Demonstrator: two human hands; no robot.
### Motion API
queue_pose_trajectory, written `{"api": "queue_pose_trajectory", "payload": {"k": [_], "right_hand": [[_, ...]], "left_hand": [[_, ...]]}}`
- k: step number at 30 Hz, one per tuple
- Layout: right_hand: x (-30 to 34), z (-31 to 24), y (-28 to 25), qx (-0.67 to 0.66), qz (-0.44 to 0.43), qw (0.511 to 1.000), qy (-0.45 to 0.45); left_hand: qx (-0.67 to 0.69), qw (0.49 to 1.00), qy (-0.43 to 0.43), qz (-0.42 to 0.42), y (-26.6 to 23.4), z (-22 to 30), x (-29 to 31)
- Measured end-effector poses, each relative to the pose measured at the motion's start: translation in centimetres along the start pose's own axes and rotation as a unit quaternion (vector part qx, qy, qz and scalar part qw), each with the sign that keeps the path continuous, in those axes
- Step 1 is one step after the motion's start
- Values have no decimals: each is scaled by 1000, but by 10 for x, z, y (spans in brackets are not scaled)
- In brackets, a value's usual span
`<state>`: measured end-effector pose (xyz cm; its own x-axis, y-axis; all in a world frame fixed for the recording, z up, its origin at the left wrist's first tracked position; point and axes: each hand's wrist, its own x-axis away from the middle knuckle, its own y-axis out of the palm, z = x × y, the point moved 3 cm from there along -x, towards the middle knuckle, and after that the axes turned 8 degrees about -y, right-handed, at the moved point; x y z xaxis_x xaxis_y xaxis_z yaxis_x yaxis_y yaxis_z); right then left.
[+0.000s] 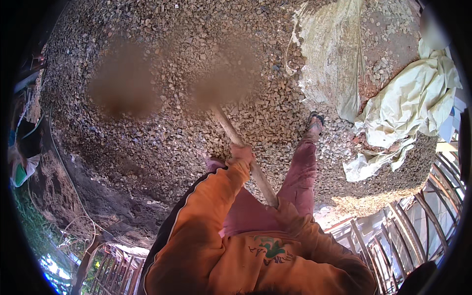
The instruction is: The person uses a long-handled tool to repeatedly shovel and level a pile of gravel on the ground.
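Note:
Both my hands are closed around a long wooden handle (260, 179) that slants from my right hip up and left over a bed of gravel (196, 132). My left hand (241, 153) grips it partway along. Lower down, near my right thigh, my right hand (285, 212) wraps the near end. A brown blurred patch covers the far end of the handle, so I cannot tell what tool it belongs to. My right foot (316, 122), in a dark sandal, stands on the stones.
A dusty pale sheet (332, 59) lies over the gravel at the upper right, beside a crumpled cream tarp (405, 101). A stick fence (413, 226) lines the lower right. Dark soil (113, 201) and a thin cord (69, 172) are at the left.

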<state>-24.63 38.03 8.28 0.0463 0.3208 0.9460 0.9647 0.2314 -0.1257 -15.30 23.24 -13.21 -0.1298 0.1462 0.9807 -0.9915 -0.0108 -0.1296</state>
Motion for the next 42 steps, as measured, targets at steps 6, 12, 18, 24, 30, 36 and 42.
{"api": "queue_pose_trajectory", "payload": {"k": [6,12,18,24,30,36,42], "right_hand": [[127,49,-1,147,-81,986,21],[51,-7,-38,49,-17,996,-67],[-212,-153,-48,43,146,911,-384],[-240,-137,-29,-76,121,941,-306],[-69,-43,-15,-10,35,990,-137],[95,26,-15,56,-15,995,-78],[128,56,-29,4,16,1000,26]], "left_hand": [[17,979,-193,-59,-38,-159,91],[138,985,67,-79,-18,-25,78],[18,913,405,-35,16,315,-27],[-163,943,289,-32,63,283,-35],[-83,986,143,-5,23,113,1],[-58,986,-154,-16,-1,-111,56],[20,995,-95,-23,-6,-139,112]]}}
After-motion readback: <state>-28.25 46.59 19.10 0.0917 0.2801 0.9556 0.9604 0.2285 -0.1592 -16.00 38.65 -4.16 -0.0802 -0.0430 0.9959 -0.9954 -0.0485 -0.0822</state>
